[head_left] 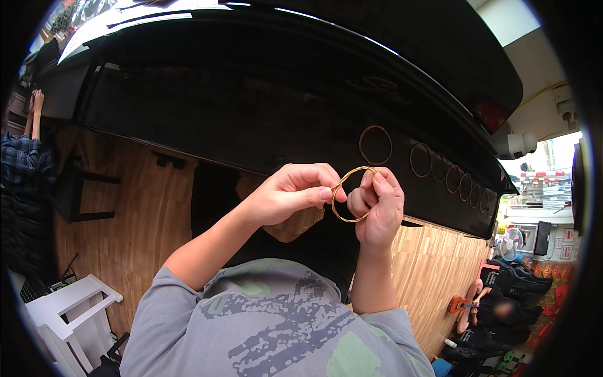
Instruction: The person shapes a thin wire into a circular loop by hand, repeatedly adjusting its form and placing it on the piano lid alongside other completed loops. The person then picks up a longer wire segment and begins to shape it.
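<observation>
In front of my chest, my left hand [304,191] pinches a coiled loop of thin golden string or wire [353,171] between thumb and fingers on its left side. My right hand [380,207] grips the same loop on its right, thumb near the top and other fingers curled below. Beyond my hands is a long glossy black piano [220,94]. A row of several similar thin coils [391,144] lies along its surface to the right.
A person in plaid [22,157] reaches toward a keyboard at far left, near a black bench [91,217] and white wooden stand [63,317]. At lower right, another person [502,327] holds a small orange stringed instrument [457,305] among black bags. A fan [512,242] stands behind.
</observation>
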